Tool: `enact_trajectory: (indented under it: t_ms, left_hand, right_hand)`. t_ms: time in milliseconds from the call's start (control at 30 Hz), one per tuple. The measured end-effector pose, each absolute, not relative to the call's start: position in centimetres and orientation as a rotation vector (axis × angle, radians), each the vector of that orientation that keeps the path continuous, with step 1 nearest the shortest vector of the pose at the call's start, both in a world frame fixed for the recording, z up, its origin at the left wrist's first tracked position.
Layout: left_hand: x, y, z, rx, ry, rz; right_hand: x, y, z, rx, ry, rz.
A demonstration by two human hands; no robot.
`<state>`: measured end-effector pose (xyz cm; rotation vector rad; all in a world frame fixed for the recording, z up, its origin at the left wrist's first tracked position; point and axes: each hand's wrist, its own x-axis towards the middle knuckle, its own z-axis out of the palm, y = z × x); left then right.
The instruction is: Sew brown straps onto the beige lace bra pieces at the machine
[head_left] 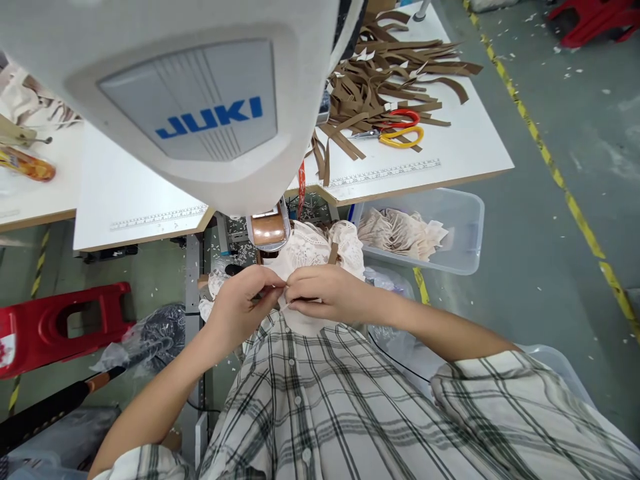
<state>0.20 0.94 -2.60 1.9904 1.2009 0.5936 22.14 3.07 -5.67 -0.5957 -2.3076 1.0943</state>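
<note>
My left hand (243, 303) and my right hand (327, 292) meet in front of my shirt, thumbs and fingertips pinched close together. Between them is the edge of a pale lace garment (305, 245), which spreads out just past my fingers, below the sewing machine (285, 160). A short brown strip (333, 253) lies against the lace near my right hand. The exact bit of cloth in each pinch is partly covered by my fingers.
Brown fabric strips (360, 93) pile on the white table (470, 143), with red-and-yellow-handled scissors (400, 133) at their edge. A clear plastic bin (463, 230) holds pale fabric pieces (400, 233). On the left stands a red stool (65, 327).
</note>
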Motion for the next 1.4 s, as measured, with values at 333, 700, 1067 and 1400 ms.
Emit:
enact_trajectory:
  t_ms: [333,700,1067,1400]
  left_hand:
    - [0.3,1.8,-1.1,2.153,1.176,0.214]
    - [2.5,0.6,-5.7,1.24,1.143,0.893]
    - [1.6,0.3,-5.4,1.891,1.384,0.979]
    - [1.8,0.6,-3.6,2.089,1.343,0.948]
  right_hand:
    - [21.4,1.5,-6.3,-0.55,-2.548,0.439]
    - [20.3,1.8,-6.5,-0.842,-1.914,1.048]
    - [20.4,1.5,-5.3,-0.949,-1.909,1.129]
    - [22.0,4.0,-3.8,-1.191,-2.084,0.955]
